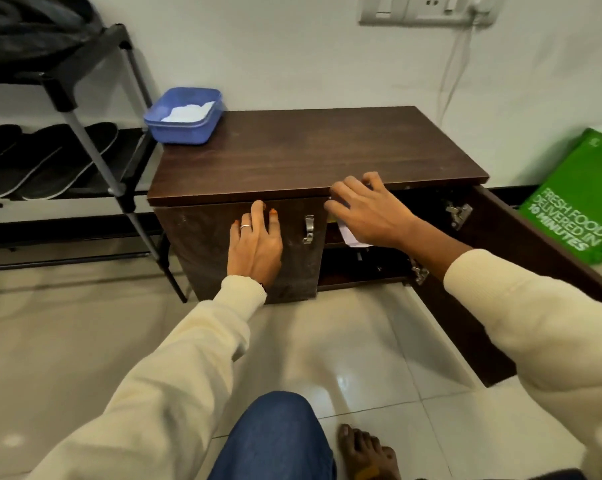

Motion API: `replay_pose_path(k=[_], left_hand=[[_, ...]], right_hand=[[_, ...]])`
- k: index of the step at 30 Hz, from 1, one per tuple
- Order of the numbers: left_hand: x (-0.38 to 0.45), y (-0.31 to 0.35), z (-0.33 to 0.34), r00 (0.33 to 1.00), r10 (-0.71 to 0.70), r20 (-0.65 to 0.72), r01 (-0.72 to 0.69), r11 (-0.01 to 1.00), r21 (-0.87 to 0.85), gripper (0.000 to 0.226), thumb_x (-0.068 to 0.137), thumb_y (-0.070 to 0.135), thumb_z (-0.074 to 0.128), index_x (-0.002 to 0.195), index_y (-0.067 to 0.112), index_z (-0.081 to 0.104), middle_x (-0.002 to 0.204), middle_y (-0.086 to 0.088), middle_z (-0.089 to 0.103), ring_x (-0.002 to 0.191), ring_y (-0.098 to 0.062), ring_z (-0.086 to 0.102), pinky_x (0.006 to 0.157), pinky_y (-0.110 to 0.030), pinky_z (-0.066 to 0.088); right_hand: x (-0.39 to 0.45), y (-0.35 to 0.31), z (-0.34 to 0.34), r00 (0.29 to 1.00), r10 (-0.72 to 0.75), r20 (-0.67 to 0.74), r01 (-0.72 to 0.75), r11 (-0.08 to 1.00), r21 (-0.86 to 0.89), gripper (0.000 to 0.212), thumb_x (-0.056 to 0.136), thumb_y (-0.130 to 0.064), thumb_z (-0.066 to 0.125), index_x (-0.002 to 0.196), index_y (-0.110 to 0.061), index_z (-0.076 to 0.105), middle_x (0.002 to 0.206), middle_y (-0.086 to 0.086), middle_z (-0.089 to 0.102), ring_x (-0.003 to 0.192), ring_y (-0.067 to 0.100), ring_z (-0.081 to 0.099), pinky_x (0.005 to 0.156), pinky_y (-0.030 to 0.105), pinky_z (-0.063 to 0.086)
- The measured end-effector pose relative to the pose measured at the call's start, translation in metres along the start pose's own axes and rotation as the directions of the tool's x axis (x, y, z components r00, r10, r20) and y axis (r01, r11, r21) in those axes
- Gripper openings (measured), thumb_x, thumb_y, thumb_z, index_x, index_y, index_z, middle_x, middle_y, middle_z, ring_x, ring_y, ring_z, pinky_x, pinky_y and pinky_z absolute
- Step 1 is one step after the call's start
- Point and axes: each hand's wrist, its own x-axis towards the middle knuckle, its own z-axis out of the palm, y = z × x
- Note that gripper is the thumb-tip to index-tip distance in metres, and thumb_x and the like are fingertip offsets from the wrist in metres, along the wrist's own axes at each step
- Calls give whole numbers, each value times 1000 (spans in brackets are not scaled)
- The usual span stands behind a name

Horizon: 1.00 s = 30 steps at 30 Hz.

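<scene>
A low dark wooden cabinet (pixel 310 150) stands against the wall. Its left door (pixel 195 244) is closed and has a metal handle (pixel 308 230). Its right door (pixel 500 271) is swung wide open towards me. My left hand (pixel 254 247) lies flat on the left door, fingers straight, a ring on one finger. My right hand (pixel 365 209) reaches into the open side just under the top's front edge. Its curled fingers hold a white paper (pixel 348 235), which sticks out below the palm. The shelves inside are dark and their contents are unclear.
A blue plastic container (pixel 185 116) with something white in it sits on the cabinet's back left corner. A black shoe rack (pixel 85 133) with sandals stands to the left, a green bag (pixel 576 209) to the right. My knee (pixel 275 438) and bare foot (pixel 365 452) are on the tiled floor.
</scene>
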Motion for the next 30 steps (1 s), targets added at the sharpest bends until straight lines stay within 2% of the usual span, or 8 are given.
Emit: replay_pose_path(k=[5,9,13,15,17,24,27,30], left_hand=[[15,56,-15,974,213,80,-182,941,-286,40,88,13,59,128,10,54,126,-13,41,92,-35,56,74,-45,53],[20,101,-16,930,341,134,-231,830,-508,37,94,16,53,131,15,55,124,-6,45,99,-33,58,85,-45,51],[24,145,-19,926,362,110,-215,742,-635,32,95,17,51,126,18,61,118,-5,54,106,-28,56,91,-39,48],[26,163,-20,931,355,88,-210,715,-667,30,95,16,52,123,17,64,116,-6,59,107,-25,56,92,-34,46],[27,177,-19,937,341,78,-192,686,-701,28,94,15,54,120,17,67,114,-6,63,105,-24,58,92,-33,46],[26,204,-21,942,322,92,-130,604,-787,24,93,16,57,113,17,70,110,-6,68,103,-24,61,93,-42,50],[24,203,-27,957,275,92,-71,532,-844,22,94,22,58,111,15,71,104,-4,70,94,-20,65,87,-41,54],[18,194,-35,972,214,95,-11,446,-895,21,95,25,59,107,14,72,93,-1,71,76,-11,67,76,-25,57]], right_hand=[[-53,44,-1,936,299,186,-323,940,114,23,88,-16,51,110,-10,54,103,13,62,93,33,59,65,36,40],[-105,72,9,816,545,192,-561,827,37,26,89,-16,50,113,-5,53,113,19,57,106,36,52,77,43,46],[-145,89,13,506,818,275,-846,532,-27,37,91,-21,52,123,-3,47,124,22,46,116,39,43,89,50,41],[-158,94,14,303,847,438,-944,330,16,45,91,-29,55,127,-4,44,130,22,44,120,41,42,93,51,40],[-166,96,13,204,785,585,-972,233,26,45,89,-31,58,126,-7,48,127,19,49,116,40,49,91,49,44],[-173,97,7,291,758,584,-949,308,73,31,85,-6,58,115,-6,51,118,18,54,107,39,56,80,43,48],[-171,106,-2,301,721,625,-948,298,113,38,74,-10,78,103,-5,54,114,18,58,104,38,58,76,42,50],[-169,112,-9,264,606,750,-958,75,276,47,62,-18,89,88,-1,54,93,17,64,75,33,68,59,37,57]])
